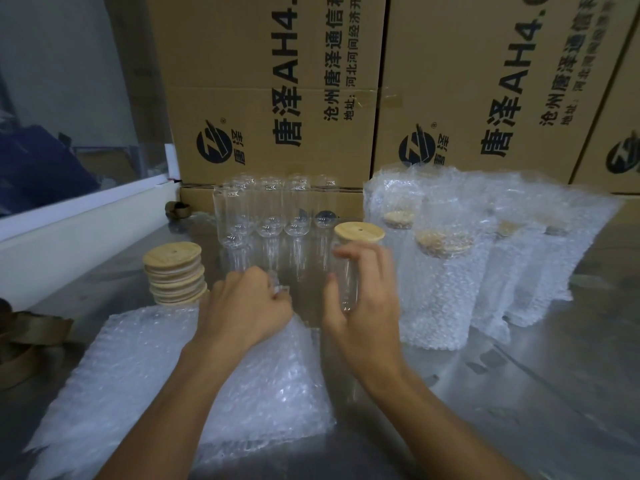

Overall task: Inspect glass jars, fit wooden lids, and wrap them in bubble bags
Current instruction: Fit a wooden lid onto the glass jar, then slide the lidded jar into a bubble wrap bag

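My right hand (pixel 360 303) grips clear glass jar w/ round wooden lid (pixel 359 232); left hand (pixel 247 306) pinches top edge of flat bubble bag stack (pixel 194 382), near-left on surface.

The right hand (pixel 360 299) blurs at its fingertips and covers much of the jar (pixel 348 271) it holds, so the grip cannot be read exactly. The left hand (pixel 247 306) hides the bag edge it pinches. Wrapped jars (pixel 436 278) show only dimly through the bubble film. The boxes (pixel 277 91) are cut off at the top, and their print on the right is smeared. The tape rolls (pixel 20 341) run off the left edge.
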A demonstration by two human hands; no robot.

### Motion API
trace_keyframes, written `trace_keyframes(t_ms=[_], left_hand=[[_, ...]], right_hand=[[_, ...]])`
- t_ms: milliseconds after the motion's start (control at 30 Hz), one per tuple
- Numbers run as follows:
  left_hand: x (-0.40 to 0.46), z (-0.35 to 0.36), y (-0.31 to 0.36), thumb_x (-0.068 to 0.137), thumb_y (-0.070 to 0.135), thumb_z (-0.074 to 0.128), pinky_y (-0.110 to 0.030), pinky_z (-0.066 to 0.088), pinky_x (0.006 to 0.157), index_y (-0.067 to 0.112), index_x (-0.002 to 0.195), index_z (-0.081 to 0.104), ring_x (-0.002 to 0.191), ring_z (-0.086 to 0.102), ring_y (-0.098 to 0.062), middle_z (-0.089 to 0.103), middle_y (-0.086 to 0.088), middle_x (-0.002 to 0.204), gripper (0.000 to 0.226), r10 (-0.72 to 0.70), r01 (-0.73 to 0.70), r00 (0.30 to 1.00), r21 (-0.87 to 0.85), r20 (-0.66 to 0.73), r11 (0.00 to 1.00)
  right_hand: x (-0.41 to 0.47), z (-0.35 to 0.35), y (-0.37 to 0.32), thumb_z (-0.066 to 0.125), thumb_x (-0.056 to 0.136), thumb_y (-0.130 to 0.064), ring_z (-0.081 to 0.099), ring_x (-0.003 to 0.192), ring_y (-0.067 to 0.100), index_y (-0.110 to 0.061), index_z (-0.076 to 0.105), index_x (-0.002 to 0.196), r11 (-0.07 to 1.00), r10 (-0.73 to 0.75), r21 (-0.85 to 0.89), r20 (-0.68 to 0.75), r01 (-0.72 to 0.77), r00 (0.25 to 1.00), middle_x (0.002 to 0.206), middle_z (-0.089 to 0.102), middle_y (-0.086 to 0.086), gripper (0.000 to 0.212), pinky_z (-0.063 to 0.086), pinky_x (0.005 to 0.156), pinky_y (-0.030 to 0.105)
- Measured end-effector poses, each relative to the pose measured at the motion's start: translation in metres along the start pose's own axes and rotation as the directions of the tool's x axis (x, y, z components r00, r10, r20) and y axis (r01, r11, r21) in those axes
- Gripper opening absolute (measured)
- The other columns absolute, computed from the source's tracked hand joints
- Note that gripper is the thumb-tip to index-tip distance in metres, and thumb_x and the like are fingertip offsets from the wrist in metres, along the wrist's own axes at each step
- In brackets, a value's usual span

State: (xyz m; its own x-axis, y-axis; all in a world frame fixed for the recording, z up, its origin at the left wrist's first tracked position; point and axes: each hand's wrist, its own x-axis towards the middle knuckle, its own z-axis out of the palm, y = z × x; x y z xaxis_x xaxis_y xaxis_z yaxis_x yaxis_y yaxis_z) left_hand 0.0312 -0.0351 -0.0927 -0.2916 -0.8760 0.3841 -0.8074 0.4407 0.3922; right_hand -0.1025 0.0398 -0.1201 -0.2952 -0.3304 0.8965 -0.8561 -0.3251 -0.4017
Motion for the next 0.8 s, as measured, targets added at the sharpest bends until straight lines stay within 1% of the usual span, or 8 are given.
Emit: trace_keyframes(t_ms=[100, 200, 333, 400, 467, 533, 600, 800], left_hand=[[0.0, -0.002, 0.003, 0.084, 0.027, 0.056, -0.032, 0.032, 0.054, 0.015, 0.056, 0.047, 0.065, 0.054, -0.028, 0.053, 0.001, 0.06, 0.032, 0.038, -0.041, 0.998, -0.056, -0.051, 0.998], [0.002, -0.002, 0.005, 0.093, 0.036, 0.058, -0.034, 0.045, 0.063, 0.018, 0.062, 0.06, 0.072, 0.061, -0.023, 0.061, 0.004, 0.062, 0.036, 0.092, -0.094, 0.995, -0.131, -0.023, 0.987], [0.003, 0.001, 0.003, 0.095, 0.034, 0.059, -0.041, 0.054, 0.073, 0.017, 0.063, 0.056, 0.071, 0.066, -0.023, 0.065, 0.003, 0.062, 0.037, 0.183, -0.185, 0.982, -0.267, -0.033, 0.946], [0.004, 0.003, 0.003, 0.095, 0.029, 0.06, -0.042, 0.054, 0.071, 0.018, 0.065, 0.056, 0.069, 0.065, -0.019, 0.064, 0.004, 0.062, 0.031, 0.221, -0.246, 0.969, -0.307, -0.113, 0.92], [0.003, 0.003, 0.004, 0.094, 0.023, 0.061, -0.039, 0.053, 0.067, 0.023, 0.07, 0.056, 0.066, 0.063, -0.012, 0.063, 0.008, 0.065, 0.024, 0.276, -0.327, 0.942, -0.347, -0.189, 0.879], [0.002, 0.004, 0.006, 0.095, 0.02, 0.06, -0.037, 0.051, 0.06, 0.024, 0.077, 0.056, 0.064, 0.06, -0.009, 0.061, 0.008, 0.068, 0.019, 0.351, -0.416, 0.908, -0.39, -0.23, 0.821], [0.0, 0.003, 0.009, 0.094, 0.022, 0.057, -0.039, 0.049, 0.06, 0.02, 0.081, 0.057, 0.067, 0.06, -0.012, 0.061, 0.006, 0.071, 0.014, 0.415, -0.487, 0.873, -0.409, -0.255, 0.772], [-0.005, 0.004, 0.016, 0.089, 0.023, 0.047, -0.044, 0.047, 0.064, 0.005, 0.077, 0.057, 0.074, 0.056, -0.022, 0.055, -0.001, 0.082, 0.024, 0.534, -0.599, 0.8, -0.328, -0.273, 0.731]], right_hand=[[-0.006, 0.004, 0.002, 0.062, 0.095, -0.019, 0.061, 0.096, 0.011, -0.015, 0.063, 0.114, 0.989, 0.08, 0.097, 0.282, -0.111, 0.956, 0.105, 0.067, -0.005, 0.02, 0.05, 0.084, 0.024], [-0.01, 0.007, 0.006, 0.06, 0.099, -0.039, 0.065, 0.089, 0.004, -0.024, 0.067, 0.116, 0.907, 0.241, 0.137, 0.606, -0.397, 0.758, 0.098, 0.071, -0.01, 0.024, 0.052, 0.082, 0.024], [-0.014, 0.009, 0.009, 0.053, 0.088, -0.064, 0.044, 0.06, 0.007, -0.021, 0.06, 0.067, 0.798, 0.27, 0.183, 0.743, -0.574, 0.612, 0.062, 0.049, -0.01, 0.049, 0.037, 0.062, 0.03], [-0.012, 0.008, 0.009, 0.052, 0.091, -0.065, 0.058, 0.067, 0.003, -0.021, 0.069, 0.068, 0.688, 0.308, 0.196, 0.793, -0.699, 0.525, 0.069, 0.063, -0.012, 0.052, 0.044, 0.066, 0.023], [-0.01, 0.01, 0.011, 0.054, 0.099, -0.05, 0.072, 0.095, 0.008, -0.023, 0.081, 0.091, 0.532, 0.317, 0.248, 0.828, -0.81, 0.462, 0.098, 0.078, -0.004, 0.039, 0.053, 0.087, 0.023], [-0.008, 0.01, 0.012, 0.054, 0.101, -0.042, 0.07, 0.112, 0.017, -0.019, 0.078, 0.112, 0.433, 0.333, 0.305, 0.821, -0.849, 0.464, 0.114, 0.076, 0.004, 0.035, 0.052, 0.102, 0.036], [-0.008, 0.011, 0.012, 0.052, 0.103, -0.037, 0.072, 0.109, 0.016, -0.024, 0.077, 0.111, 0.417, 0.366, 0.346, 0.783, -0.841, 0.504, 0.111, 0.077, 0.001, 0.03, 0.056, 0.094, 0.035], [-0.008, 0.013, 0.01, 0.055, 0.097, -0.032, 0.059, 0.073, 0.004, -0.028, 0.071, 0.079, 0.644, 0.357, 0.355, 0.644, -0.677, 0.677, 0.074, 0.065, -0.013, 0.025, 0.049, 0.071, 0.027]])
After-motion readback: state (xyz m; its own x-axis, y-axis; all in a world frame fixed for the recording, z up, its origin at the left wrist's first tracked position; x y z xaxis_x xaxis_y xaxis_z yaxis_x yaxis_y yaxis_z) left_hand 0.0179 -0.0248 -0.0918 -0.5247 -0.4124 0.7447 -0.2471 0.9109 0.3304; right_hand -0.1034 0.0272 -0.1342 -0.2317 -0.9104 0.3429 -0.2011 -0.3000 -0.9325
